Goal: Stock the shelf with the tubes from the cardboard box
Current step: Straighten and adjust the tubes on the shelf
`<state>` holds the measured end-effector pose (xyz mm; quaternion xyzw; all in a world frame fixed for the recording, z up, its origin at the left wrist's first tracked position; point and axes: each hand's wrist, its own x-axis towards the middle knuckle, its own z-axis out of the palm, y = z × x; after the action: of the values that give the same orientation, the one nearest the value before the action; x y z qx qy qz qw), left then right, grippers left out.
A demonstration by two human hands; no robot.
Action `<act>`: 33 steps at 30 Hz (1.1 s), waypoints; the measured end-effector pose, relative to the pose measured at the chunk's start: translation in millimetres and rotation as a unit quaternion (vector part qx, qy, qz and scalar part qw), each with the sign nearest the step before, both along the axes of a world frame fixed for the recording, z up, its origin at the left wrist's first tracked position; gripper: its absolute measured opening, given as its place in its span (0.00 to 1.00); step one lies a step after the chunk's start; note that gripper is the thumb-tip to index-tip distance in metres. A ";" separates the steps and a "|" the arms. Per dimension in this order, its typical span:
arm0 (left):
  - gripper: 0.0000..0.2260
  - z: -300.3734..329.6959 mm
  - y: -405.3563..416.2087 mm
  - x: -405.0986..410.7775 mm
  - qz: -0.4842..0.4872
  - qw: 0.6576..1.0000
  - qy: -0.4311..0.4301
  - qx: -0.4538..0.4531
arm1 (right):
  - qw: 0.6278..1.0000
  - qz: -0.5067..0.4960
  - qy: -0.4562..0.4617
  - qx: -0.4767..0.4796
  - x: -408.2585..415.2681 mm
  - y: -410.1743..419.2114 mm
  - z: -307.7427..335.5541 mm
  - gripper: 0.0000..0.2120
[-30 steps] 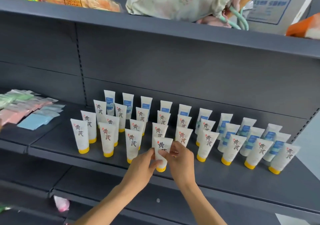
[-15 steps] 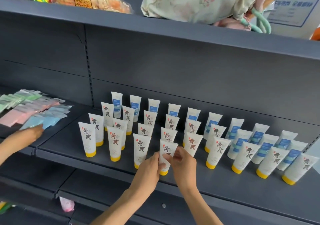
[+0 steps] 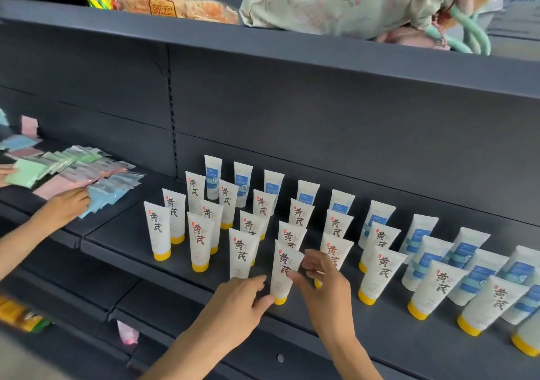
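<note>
Several white tubes with yellow caps stand cap-down in rows on the dark grey shelf [image 3: 336, 338]; further back and to the right stand tubes with blue labels [image 3: 464, 251]. One front-row tube [image 3: 285, 271] stands upright between my hands. My left hand [image 3: 239, 303] touches its yellow cap and lower left side with thumb and fingertips. My right hand [image 3: 324, 283] is at its right side, thumb against the tube, fingers spread and loose. The cardboard box is out of view.
Another person's hand [image 3: 62, 206] rests on coloured sachets [image 3: 96, 184] on the shelf section to the left. The shelf above [image 3: 292, 49] carries a floral cloth bag [image 3: 336, 0] and a snack packet [image 3: 175, 8]. A lower shelf [image 3: 87, 292] lies beneath.
My fingers have loosened from a pinch on the tube's upper part; my left hand slid down to its cap. The view has shifted left, and the other person's hand moved onto the sachets.
</note>
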<state>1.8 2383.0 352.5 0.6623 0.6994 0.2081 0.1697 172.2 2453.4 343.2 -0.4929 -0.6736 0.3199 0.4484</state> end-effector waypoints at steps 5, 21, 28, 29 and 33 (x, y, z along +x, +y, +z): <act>0.15 35.8 -14.5 -0.1 -0.035 0.997 -0.065 0.030 | 0.999 0.008 -0.007 0.049 15.4 6.1 17.3 0.15; 0.11 175.1 133.1 -132.9 -0.041 0.960 0.041 0.273 | 0.959 0.060 -0.206 0.186 -50.5 97.6 114.9 0.13; 0.13 162.9 230.2 -226.3 -0.045 0.990 -0.003 0.133 | 0.945 0.069 -0.270 0.169 -128.4 166.4 133.5 0.14; 0.14 157.4 241.8 -235.4 -0.049 0.992 -0.013 0.112 | 0.947 0.067 -0.271 0.158 -140.4 177.6 133.9 0.14; 0.18 130.3 277.7 -260.7 -0.086 0.995 -0.029 0.045 | 0.955 0.067 -0.273 0.096 -184.6 215.6 128.0 0.16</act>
<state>-259.0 2660.7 482.8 0.7203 0.6249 0.2431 0.1777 -12.5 2669.0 471.2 -0.4699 -0.8294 0.1365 0.2696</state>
